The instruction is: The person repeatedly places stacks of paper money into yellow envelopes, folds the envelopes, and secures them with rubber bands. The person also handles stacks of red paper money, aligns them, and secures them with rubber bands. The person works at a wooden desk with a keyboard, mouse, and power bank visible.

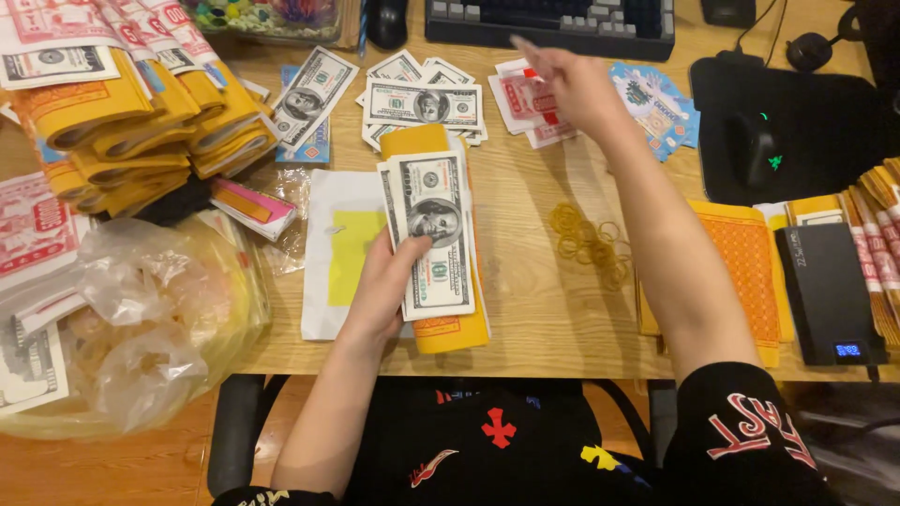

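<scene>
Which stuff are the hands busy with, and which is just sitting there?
Busy with:
left hand holding banknote-style sheets on a yellow paper stack
right hand over the red paper slips

Just sitting:
rubber bands
computer mouse
keyboard
plastic bag

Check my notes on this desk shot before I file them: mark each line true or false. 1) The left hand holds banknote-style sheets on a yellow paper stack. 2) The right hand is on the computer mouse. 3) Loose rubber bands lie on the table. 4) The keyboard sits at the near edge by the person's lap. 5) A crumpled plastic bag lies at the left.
1) True: the left hand presses the banknote-style sheets onto the yellow paper stack.
2) False: the right hand reaches over the red printed sheets; the computer mouse lies untouched.
3) True: rubber bands lie on the table.
4) False: the keyboard sits at the far edge.
5) True: plastic bag.
</scene>
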